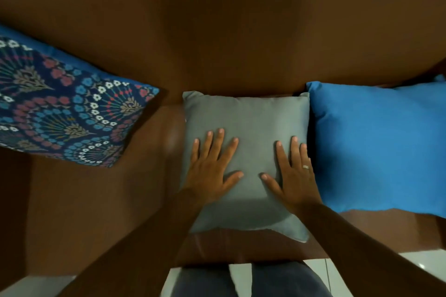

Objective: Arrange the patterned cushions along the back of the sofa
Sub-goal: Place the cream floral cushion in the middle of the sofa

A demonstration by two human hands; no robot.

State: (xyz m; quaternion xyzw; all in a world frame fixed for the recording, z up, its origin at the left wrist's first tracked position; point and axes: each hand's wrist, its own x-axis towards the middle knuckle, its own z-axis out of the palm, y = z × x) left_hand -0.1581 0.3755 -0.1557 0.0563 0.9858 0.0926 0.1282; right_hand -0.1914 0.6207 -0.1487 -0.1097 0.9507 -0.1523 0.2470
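A plain grey cushion (248, 118) leans against the back of the brown sofa (217, 31) in the middle. My left hand (212, 166) lies flat on its lower left part, fingers spread. My right hand (294, 171), with a ring, lies flat on its lower right part, fingers apart. A dark blue cushion (65, 108) with a floral fan pattern stands tilted at the left, apart from the grey one. Touching the grey cushion's right edge is a plain bright blue cushion (381, 144).
Bare brown seat (96, 200) shows between the patterned cushion and the grey one. White floor tiles (362, 272) and my dark trouser legs (205, 282) appear below the sofa's front edge.
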